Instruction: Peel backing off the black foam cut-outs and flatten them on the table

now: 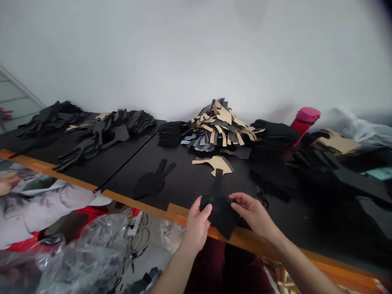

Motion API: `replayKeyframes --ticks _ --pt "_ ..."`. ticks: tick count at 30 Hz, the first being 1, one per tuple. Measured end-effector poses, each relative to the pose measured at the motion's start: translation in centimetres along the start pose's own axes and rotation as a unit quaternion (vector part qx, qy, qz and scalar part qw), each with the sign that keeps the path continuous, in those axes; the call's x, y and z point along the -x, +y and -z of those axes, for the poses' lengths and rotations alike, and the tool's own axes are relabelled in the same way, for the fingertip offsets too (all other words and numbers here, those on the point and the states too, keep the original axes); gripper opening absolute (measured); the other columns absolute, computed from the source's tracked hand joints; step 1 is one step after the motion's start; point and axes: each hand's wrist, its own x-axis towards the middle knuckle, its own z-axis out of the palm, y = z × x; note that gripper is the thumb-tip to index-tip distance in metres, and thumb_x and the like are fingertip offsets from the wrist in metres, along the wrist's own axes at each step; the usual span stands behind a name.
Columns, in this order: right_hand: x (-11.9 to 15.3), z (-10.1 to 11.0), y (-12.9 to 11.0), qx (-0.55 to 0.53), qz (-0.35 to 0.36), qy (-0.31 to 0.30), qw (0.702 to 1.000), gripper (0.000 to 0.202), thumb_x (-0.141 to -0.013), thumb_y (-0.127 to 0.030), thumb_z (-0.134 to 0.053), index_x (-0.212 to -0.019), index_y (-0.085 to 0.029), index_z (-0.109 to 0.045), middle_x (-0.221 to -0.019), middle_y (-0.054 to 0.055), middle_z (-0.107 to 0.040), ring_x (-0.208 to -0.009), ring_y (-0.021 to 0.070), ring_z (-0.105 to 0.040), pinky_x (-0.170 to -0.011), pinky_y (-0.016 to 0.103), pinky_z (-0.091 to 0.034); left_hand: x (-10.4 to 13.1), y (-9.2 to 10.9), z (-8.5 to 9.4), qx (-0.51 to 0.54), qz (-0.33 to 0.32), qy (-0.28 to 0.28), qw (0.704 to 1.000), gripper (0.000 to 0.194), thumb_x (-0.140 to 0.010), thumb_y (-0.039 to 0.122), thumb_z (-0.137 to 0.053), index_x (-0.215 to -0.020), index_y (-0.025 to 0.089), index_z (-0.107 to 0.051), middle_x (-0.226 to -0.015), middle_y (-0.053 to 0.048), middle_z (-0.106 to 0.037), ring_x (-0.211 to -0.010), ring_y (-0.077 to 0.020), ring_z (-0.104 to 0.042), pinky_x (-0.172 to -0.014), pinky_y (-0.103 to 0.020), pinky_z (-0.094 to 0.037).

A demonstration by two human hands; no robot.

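Over the table's front edge, a flat black cut-out piece (223, 214) with a narrow upright strip is held in front of me. My left hand (197, 223) grips its left side, thumb on top. At its right edge, the thumb and fingers of my right hand (251, 211) are pinched together on the piece. Just beyond it lies a tan and black cut-out (225, 163). To the left, another black piece (151, 179) with two narrow strips rests flat on the table.
A heap of tan and black cut-outs (219, 126) stands against the wall on the black table (128, 179), between black stacks. Further piles (119, 130) lie left. At right are a pink-lidded red bottle (304, 120) and more pieces. A co-worker's sleeve (52, 208) shows at left, above clear plastic bags (88, 253).
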Motion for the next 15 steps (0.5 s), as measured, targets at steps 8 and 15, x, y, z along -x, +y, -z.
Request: replayKeyframes --ticks 8,15 --pt "-1.1 -0.3 1.1 0.045 0.045 0.049 0.997 0.029 -0.077 -0.036 -0.057 -0.101 -0.018 -0.06 -0.092 0.005 -0.063 -0.085 0.0165 -0.059 -0.075 0.027 -0.048 -0.6 0.4 1.8 -0.064 0.001 -0.02 0.998 0.034 -0.083 0.028 -0.057 -0.114 0.013 -0.054 -0.107 -0.011 -0.062 -0.099 -0.0201 -0.059 -0.082 -0.032 -0.049" --pt "-1.7 0.1 1.4 0.053 0.065 0.074 0.994 0.032 -0.076 -0.039 -0.06 -0.101 -0.018 -0.059 -0.093 0.008 -0.063 -0.087 0.0194 -0.06 -0.078 0.031 -0.05 -0.6 0.3 1.9 -0.139 -0.017 -0.016 0.99 0.031 -0.082 0.028 -0.057 -0.109 0.012 -0.053 -0.105 -0.012 -0.061 -0.09 -0.0197 -0.06 -0.073 -0.032 -0.051"
